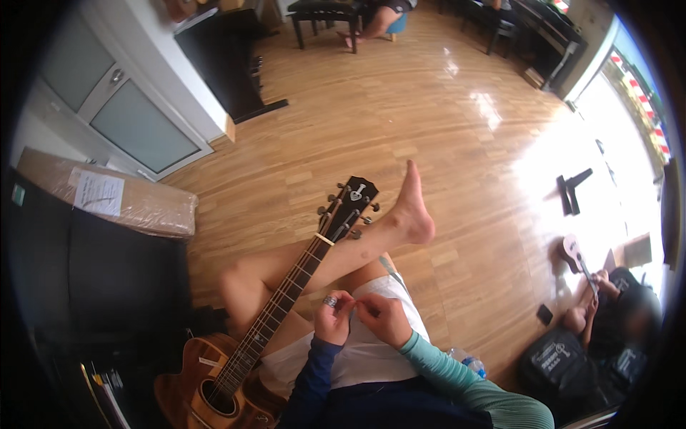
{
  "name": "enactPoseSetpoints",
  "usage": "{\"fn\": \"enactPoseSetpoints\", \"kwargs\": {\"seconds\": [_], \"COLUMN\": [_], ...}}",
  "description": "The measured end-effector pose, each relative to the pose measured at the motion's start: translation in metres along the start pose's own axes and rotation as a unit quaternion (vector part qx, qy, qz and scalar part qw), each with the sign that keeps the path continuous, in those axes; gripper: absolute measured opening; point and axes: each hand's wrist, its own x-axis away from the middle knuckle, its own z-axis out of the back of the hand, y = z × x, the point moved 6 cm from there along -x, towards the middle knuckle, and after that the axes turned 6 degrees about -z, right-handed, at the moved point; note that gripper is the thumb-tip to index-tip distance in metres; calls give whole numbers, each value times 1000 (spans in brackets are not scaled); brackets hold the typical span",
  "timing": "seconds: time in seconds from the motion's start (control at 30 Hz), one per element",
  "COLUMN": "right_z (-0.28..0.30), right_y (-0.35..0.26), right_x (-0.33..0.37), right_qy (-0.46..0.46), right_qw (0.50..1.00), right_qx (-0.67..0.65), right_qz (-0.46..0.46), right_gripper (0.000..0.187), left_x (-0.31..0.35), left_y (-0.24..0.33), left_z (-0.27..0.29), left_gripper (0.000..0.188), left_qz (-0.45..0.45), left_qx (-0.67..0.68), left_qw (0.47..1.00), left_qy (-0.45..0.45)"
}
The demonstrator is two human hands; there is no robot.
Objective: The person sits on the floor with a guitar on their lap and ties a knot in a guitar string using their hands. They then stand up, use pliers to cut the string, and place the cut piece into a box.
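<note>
My left hand (334,319), with a ring on one finger, and my right hand (386,319) meet above my lap, fingertips pinched together. Whatever lies between the fingertips is too small to make out. An acoustic guitar (236,352) with a brown wooden body rests against my left side. Its neck slants up and to the right across my legs, and the black headstock (359,191) with metal tuning pegs is beyond my hands. Neither hand touches the guitar. White shorts (371,357) show beneath my hands, and one bare leg is crossed over the other.
At the right a person sits on the wooden floor (457,143) with a small ukulele (574,252), beside black bags (554,361) and a phone (544,313). A wrapped long box (143,204) lies left. Pianos (221,61) and a bench (325,10) stand farther off.
</note>
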Motion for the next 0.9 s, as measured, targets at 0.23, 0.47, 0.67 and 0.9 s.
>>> {"fn": "enactPoseSetpoints", "kwargs": {"seconds": [0.23,0.47,0.67,0.9], "right_z": [0,-4,0,9], "right_y": [0,2,10,-33], "right_x": [-1,2,3,13], "right_qy": [10,18,14,67], "right_qw": [999,997,999,996], "right_qx": [31,65,29,15], "right_qz": [20,47,-6,58], "right_gripper": [12,11,10,11], "left_x": [0,8,20,14], "left_y": [-18,-45,-73,15], "left_z": [-5,-10,-11,-1], "left_gripper": [13,11,12,17], "left_qz": [83,173,225,-2], "left_qx": [158,354,382,213], "left_qw": [984,918,896,977], "left_qy": [-15,-53,-11,8]}}
